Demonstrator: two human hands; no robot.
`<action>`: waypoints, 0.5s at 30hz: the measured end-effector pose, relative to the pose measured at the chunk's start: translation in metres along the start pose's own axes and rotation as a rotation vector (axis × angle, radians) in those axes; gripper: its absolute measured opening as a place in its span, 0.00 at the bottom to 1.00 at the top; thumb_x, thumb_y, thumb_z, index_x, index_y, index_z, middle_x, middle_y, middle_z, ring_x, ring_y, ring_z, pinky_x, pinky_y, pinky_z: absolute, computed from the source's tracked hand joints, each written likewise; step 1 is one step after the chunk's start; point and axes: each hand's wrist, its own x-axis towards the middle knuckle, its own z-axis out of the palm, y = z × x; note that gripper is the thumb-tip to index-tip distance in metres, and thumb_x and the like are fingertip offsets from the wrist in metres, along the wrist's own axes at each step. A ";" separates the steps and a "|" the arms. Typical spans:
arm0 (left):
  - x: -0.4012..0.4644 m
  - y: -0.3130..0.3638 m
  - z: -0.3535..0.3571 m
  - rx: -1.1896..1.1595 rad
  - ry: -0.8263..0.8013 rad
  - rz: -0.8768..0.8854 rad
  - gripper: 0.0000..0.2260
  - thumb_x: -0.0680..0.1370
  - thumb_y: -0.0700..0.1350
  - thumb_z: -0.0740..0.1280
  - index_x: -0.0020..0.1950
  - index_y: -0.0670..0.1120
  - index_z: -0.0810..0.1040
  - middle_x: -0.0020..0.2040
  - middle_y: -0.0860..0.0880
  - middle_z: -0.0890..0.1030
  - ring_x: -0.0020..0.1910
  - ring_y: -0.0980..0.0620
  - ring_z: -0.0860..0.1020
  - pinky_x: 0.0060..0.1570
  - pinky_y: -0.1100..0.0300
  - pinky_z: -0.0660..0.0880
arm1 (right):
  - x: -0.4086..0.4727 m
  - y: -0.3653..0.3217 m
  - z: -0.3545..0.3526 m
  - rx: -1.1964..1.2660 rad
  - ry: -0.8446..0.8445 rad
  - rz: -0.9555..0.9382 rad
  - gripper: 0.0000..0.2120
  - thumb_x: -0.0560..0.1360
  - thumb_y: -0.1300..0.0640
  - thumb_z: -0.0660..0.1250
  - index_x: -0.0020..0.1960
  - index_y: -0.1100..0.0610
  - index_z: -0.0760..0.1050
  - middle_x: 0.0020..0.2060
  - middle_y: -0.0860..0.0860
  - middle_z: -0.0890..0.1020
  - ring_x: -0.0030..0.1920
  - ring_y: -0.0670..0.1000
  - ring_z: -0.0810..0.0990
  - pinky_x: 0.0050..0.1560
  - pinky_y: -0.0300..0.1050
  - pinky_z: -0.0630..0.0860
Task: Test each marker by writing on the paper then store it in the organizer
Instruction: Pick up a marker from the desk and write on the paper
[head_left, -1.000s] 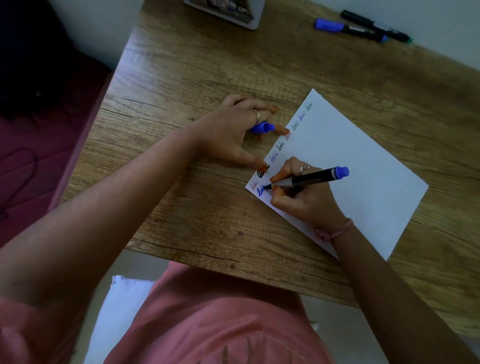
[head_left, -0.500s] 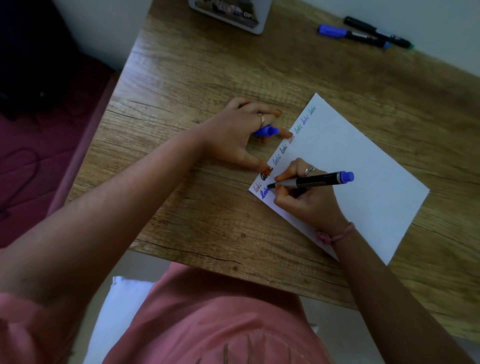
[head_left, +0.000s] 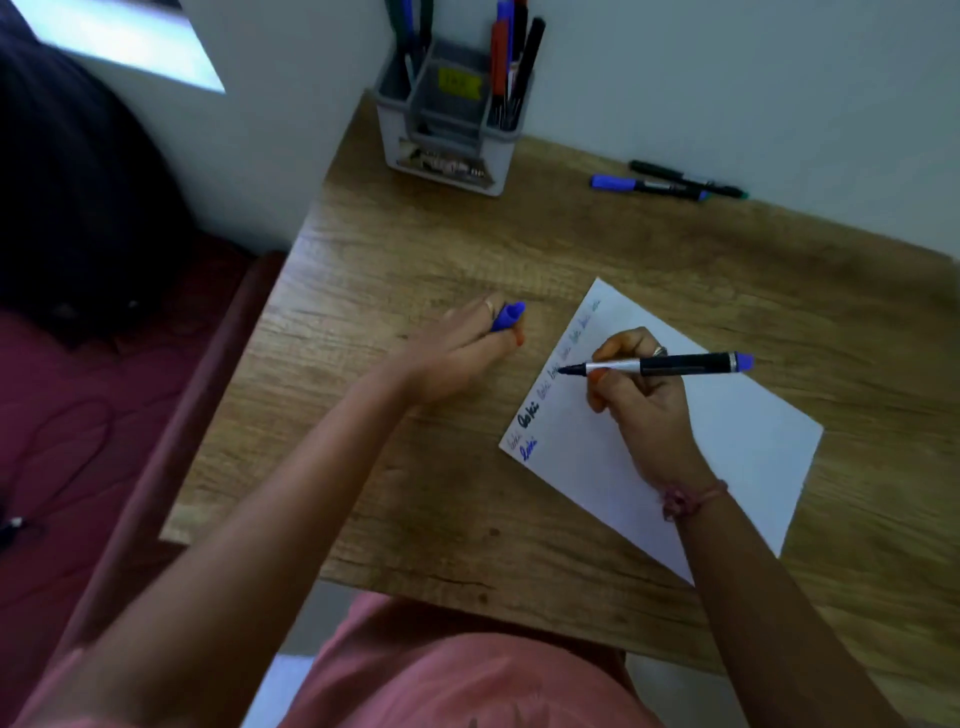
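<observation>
My right hand (head_left: 641, 397) grips an uncapped blue marker (head_left: 675, 365), held level above the white paper (head_left: 727, 436) with its tip pointing left. Several short test words run along the paper's left edge, the lowest one in blue. My left hand (head_left: 457, 348) is off the paper, to its left above the wooden desk (head_left: 415, 249), and its fingers hold the blue cap (head_left: 506, 317). The grey organizer (head_left: 447, 130) stands at the desk's back edge with several markers upright in its compartments.
Two capped markers, one blue (head_left: 647, 185) and one dark green (head_left: 685, 178), lie at the back right near the white wall. A dark red couch (head_left: 78, 415) runs along the desk's left side. The paper lies at an angle on the right half of the desk.
My right hand has lifted the marker's tip off the paper and away from the blue word. My left hand has left the paper's edge with the cap. The view has tilted up to the organizer.
</observation>
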 end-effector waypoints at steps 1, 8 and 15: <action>-0.003 0.002 0.001 0.027 0.011 0.011 0.15 0.75 0.58 0.55 0.47 0.47 0.70 0.43 0.49 0.76 0.42 0.51 0.73 0.47 0.46 0.73 | 0.002 -0.008 0.002 0.026 -0.003 -0.029 0.03 0.72 0.65 0.62 0.42 0.59 0.73 0.31 0.48 0.77 0.32 0.47 0.74 0.34 0.36 0.71; -0.025 0.029 -0.008 0.168 0.020 0.177 0.05 0.73 0.50 0.57 0.38 0.57 0.63 0.37 0.54 0.69 0.39 0.55 0.68 0.42 0.58 0.64 | 0.009 -0.049 0.021 0.094 -0.020 -0.108 0.05 0.73 0.63 0.59 0.47 0.62 0.71 0.37 0.52 0.82 0.37 0.46 0.80 0.41 0.36 0.74; -0.031 0.040 -0.013 0.180 0.016 0.169 0.03 0.73 0.51 0.57 0.40 0.58 0.64 0.39 0.53 0.69 0.41 0.58 0.65 0.39 0.62 0.60 | 0.010 -0.063 0.017 -0.110 -0.089 -0.154 0.02 0.72 0.58 0.64 0.43 0.52 0.72 0.37 0.49 0.84 0.41 0.50 0.83 0.46 0.46 0.78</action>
